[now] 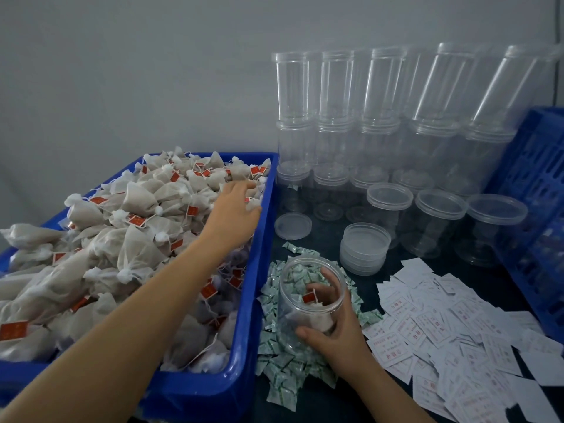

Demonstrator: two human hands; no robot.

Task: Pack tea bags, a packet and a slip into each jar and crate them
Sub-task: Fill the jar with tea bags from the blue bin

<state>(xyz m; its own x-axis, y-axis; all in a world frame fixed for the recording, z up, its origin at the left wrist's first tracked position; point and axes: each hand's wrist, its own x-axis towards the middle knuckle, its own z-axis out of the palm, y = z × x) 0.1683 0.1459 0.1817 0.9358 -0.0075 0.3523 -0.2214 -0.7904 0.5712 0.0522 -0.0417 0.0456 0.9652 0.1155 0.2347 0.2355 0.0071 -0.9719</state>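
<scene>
**Open jar steadied, tea bags reached for**

While gripped low on its right side by the right hand (332, 337), stands upright among the green-and-white packets (282, 370): the open clear jar (309, 300), thumb across the near wall, fingers curled round the far side. Holds at least one tea bag with a red tag at the bottom. Lies just left of the jar: the blue bin (244, 355), heaped with white mesh tea bags (134, 227) on strings and red tags. Reaches across that heap to the far right corner: the left hand (235, 206), palm down, fingers spread and slightly bent over the bags; cannot tell whether anything is pinched beneath. Spread to the right of the jar, on the dark table (323, 239): white printed slips (442, 334) in a loose pile. Farther back: a stack of clear lids (364, 248), a single lid (293, 225), three lidded empty jars (436, 221), then stacked empty jars (375, 117) against the grey wall. At the right edge: a blue crate (534, 193).
</scene>
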